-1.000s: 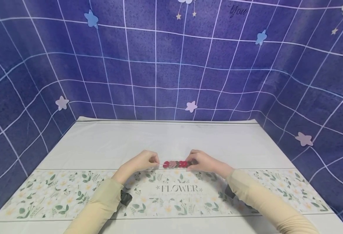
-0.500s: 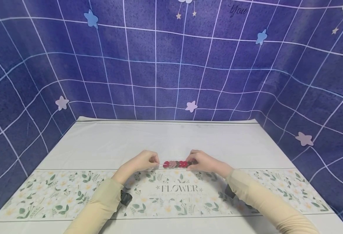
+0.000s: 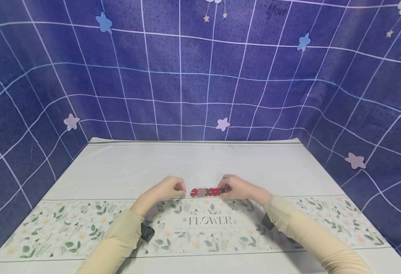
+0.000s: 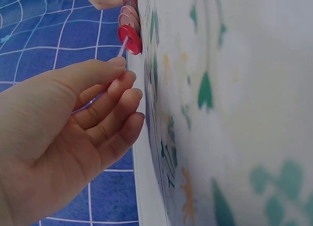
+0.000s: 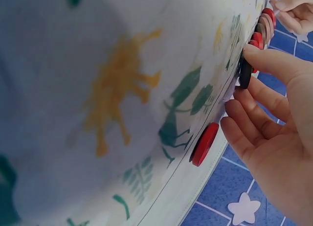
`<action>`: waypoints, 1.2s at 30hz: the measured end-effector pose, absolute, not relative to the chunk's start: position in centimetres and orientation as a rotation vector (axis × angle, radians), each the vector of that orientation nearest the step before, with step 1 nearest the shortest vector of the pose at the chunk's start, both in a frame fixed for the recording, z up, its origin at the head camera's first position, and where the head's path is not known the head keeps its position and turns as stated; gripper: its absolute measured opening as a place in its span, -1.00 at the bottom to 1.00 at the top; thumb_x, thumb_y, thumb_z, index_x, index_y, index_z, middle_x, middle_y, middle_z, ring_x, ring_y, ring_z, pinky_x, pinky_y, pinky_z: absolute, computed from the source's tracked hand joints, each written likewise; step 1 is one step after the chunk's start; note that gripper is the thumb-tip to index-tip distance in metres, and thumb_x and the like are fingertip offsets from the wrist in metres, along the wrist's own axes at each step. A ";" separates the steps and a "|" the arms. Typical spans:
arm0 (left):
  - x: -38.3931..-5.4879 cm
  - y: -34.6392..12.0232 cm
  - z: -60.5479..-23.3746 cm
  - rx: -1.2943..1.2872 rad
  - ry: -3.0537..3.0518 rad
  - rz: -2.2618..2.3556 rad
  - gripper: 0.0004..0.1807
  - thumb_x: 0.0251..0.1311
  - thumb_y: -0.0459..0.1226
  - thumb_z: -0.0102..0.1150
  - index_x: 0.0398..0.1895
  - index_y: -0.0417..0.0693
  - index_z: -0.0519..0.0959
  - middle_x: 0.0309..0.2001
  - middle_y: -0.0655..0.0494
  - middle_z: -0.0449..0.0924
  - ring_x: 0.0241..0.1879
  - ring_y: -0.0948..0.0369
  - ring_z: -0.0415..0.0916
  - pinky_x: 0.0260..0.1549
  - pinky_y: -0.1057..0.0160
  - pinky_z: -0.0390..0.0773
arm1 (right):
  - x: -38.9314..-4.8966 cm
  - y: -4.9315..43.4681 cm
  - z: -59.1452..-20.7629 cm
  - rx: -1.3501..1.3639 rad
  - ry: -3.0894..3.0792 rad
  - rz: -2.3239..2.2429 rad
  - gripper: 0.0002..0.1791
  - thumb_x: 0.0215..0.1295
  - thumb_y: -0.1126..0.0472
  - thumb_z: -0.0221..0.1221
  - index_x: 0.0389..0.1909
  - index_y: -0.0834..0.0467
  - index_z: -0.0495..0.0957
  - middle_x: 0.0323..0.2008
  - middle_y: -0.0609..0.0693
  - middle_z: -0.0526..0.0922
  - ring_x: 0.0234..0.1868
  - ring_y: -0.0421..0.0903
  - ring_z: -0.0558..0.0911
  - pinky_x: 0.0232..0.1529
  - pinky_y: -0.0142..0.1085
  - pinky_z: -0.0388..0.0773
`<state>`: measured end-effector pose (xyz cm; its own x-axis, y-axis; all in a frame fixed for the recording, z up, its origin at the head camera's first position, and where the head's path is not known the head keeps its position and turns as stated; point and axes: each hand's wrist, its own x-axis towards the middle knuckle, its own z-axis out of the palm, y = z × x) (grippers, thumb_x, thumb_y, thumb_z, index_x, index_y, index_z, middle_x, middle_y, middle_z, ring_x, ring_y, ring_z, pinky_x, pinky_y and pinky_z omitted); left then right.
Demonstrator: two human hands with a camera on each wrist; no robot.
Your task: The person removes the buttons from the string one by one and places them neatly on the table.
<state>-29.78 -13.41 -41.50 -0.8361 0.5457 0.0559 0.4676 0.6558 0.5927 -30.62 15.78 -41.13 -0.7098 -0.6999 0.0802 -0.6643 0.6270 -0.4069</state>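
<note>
A row of red, pink and dark buttons (image 3: 205, 192) is threaded on a pale string (image 4: 122, 49) between my two hands, low over the tablecloth. My left hand (image 3: 167, 188) pinches the string between thumb and forefinger, just off the red end button (image 4: 129, 38). At the other end, my right hand (image 3: 237, 188) pinches a dark button (image 5: 245, 72) between thumb and fingers, its other fingers loosely bent. In the right wrist view, a red button with a dark one behind it (image 5: 205, 144) is close by the little finger. Part of the row is hidden behind the right fingers.
A white tablecloth (image 3: 152, 160) with a floral band and the word FLOWER covers the table. Behind and at both sides hangs a blue curtain (image 3: 197, 87) with white grid lines and stars. A dark wrist device (image 3: 147, 232) sits on the left forearm.
The head view has shifted slightly. The right fingertips sit a touch farther right along the row, showing a little more of the red and dark buttons; the left hand stays nearly still.
</note>
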 end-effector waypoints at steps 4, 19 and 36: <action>-29.7 -13.4 -41.5 0.842 2.749 0.920 -0.93 0.09 -0.30 0.23 -0.48 0.00 0.54 -0.43 0.22 0.62 -0.39 0.33 0.51 -0.18 0.17 0.54 | -30.6 15.9 -41.1 -1.137 2.765 -0.627 -0.69 0.07 0.15 0.30 -0.15 0.17 0.62 -0.33 -0.08 0.53 -0.29 -0.19 0.49 -0.15 -0.33 0.48; -29.7 -13.5 -41.4 0.860 2.737 0.934 -0.93 0.09 -0.32 0.22 -0.49 0.00 0.54 -0.45 0.23 0.61 -0.42 0.33 0.49 -0.19 0.19 0.52 | -30.5 16.6 -41.1 -1.163 2.782 -0.619 -0.71 0.08 0.17 0.30 -0.16 0.17 0.62 -0.33 -0.07 0.53 -0.30 -0.19 0.48 -0.19 -0.36 0.48; -29.7 -13.5 -41.4 0.886 2.737 0.940 -0.93 0.09 -0.33 0.22 -0.49 -0.01 0.54 -0.46 0.23 0.60 -0.44 0.34 0.48 -0.21 0.22 0.51 | -30.3 17.2 -41.0 -1.129 2.786 -0.630 -0.68 0.07 0.18 0.30 -0.13 0.18 0.62 -0.32 -0.06 0.52 -0.31 -0.19 0.48 -0.20 -0.37 0.48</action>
